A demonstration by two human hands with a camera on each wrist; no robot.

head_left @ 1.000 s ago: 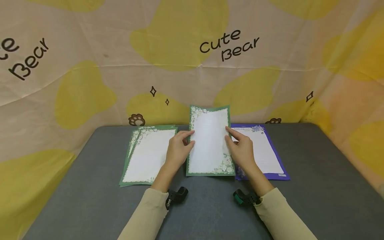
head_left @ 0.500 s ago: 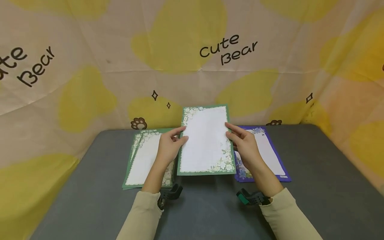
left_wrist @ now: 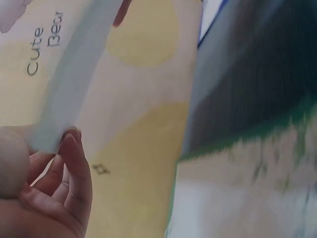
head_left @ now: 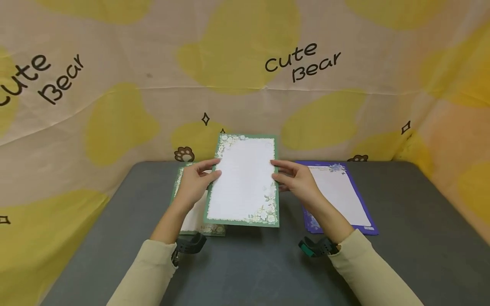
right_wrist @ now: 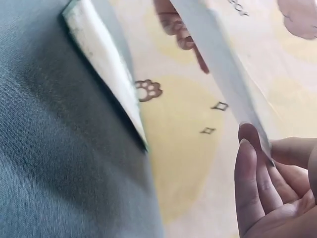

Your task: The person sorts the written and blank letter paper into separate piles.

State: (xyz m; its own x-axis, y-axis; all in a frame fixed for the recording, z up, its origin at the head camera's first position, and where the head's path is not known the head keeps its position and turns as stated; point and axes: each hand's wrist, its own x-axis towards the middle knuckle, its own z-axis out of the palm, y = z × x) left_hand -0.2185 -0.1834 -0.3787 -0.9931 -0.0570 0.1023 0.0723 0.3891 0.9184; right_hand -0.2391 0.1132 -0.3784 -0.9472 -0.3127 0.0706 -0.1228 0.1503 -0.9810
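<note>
A sheet of green-bordered floral paper [head_left: 245, 182] is held raised above the table, tilted up to face the head camera. My left hand [head_left: 195, 180] pinches its left edge between thumb and fingers. On the opposite edge, my right hand [head_left: 296, 178] pinches it likewise. In the left wrist view the left hand [left_wrist: 54, 183] grips the sheet, seen nearly edge-on; the right wrist view has the right hand [right_wrist: 272, 183] doing the same. Behind the left hand lies a stack of similar green-bordered paper [head_left: 195, 219], partly hidden by the hand and the held sheet.
Purple-bordered floral paper [head_left: 338, 195] lies on the right of the grey table [head_left: 252, 272], partly behind the right hand and forearm. A yellow-patterned cloth [head_left: 245, 110] hangs behind the table's far edge. Each wrist wears a black strap device.
Both hands have carried the green-bordered sheet leftward from beside the purple paper, raising it off the table. It now overlaps the green stack in view. The head view has shifted slightly.
</note>
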